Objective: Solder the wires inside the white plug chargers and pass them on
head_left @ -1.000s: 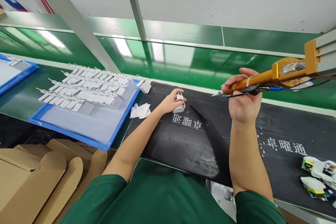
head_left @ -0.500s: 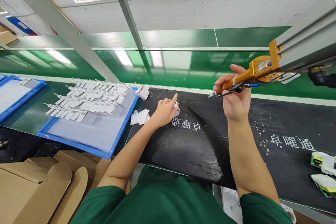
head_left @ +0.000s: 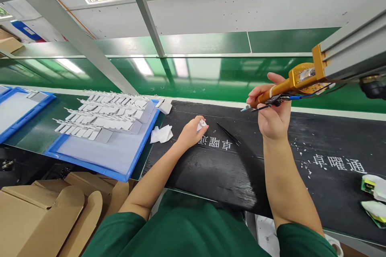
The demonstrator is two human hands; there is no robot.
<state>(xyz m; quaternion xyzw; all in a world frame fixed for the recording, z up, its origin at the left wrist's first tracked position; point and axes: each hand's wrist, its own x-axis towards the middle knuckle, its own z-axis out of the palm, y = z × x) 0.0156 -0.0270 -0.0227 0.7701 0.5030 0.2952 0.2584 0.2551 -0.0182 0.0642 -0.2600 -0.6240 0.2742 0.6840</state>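
My left hand (head_left: pixel 192 131) is closed around a small white plastic part (head_left: pixel 201 124), which shows between thumb and fingers just above the black mat (head_left: pixel 208 176). My right hand (head_left: pixel 273 110) grips an orange glue dispenser (head_left: pixel 279 89) from behind and below, fingers on its far side and thumb near a black lever. Its pale blue tip points left and down, apart from the white part. Black tweezers (head_left: pixel 228 133) lie on the mat between my hands. Left of my left hand rests a crumpled white cloth or tissue (head_left: pixel 162 133).
A blue-edged tray (head_left: pixel 126 176) at the left carries rows of white parts (head_left: pixel 102 112). A grey metal arm (head_left: pixel 358 44) holds the dispenser from the right. White scraps (head_left: pixel 306 164) and green-and-white pieces (head_left: pixel 374 209) lie at the right. Cardboard boxes (head_left: pixel 39 217) stand low at the left.
My left hand's raised index finger has come down, and the fingers have closed round the white part. My right hand and the dispenser stay nearly in place.
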